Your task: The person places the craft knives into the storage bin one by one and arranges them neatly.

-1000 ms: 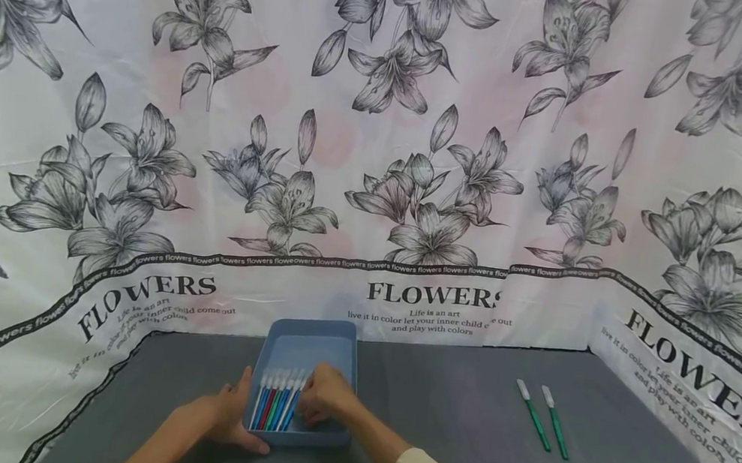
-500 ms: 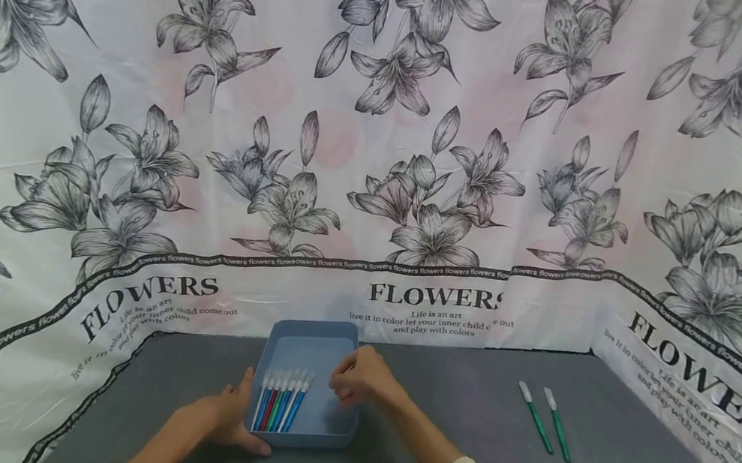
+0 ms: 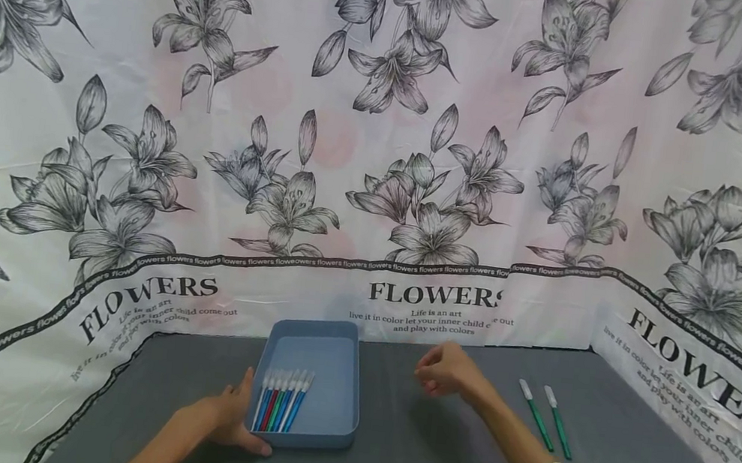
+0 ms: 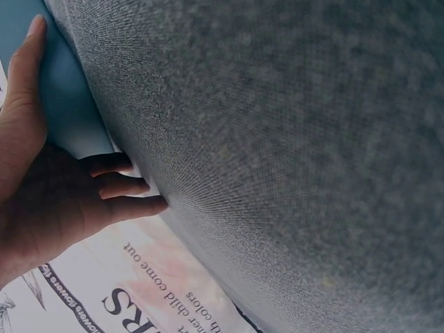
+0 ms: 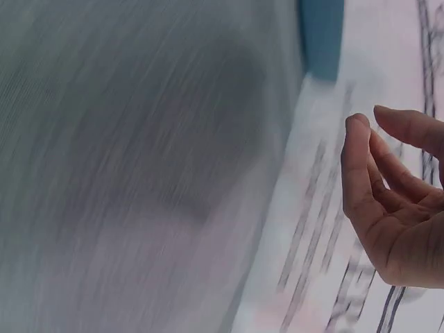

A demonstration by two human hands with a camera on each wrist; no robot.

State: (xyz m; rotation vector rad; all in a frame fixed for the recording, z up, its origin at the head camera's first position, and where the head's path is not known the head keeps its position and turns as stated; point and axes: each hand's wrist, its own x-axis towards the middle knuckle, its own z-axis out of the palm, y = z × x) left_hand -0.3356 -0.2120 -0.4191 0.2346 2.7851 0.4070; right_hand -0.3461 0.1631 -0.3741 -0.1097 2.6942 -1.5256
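A blue-grey tray (image 3: 332, 378) stands on the grey table, with several capped pens (image 3: 280, 401) lying side by side in its left front part; they are blue, red, green and white with pale caps. At the tray's near left corner is my left hand (image 3: 227, 419). In the left wrist view the thumb (image 4: 26, 62) lies along the tray's wall and the other fingers are fairly straight. My right hand (image 3: 448, 369) hovers over the table to the right of the tray. Its fingers are loosely bent, and in the right wrist view a gap separates thumb (image 5: 409, 128) and fingertips, with nothing between them.
Two green pens (image 3: 548, 420) with white caps lie side by side on the table (image 3: 429, 449) at the right, beyond the right forearm. A white flower-printed cloth (image 3: 443, 194) hangs behind the table and along both sides.
My right hand has left the inside of the tray and moved right over the table. The row of pens, uncovered now, lies in the tray. My left hand has stayed at the tray's corner.
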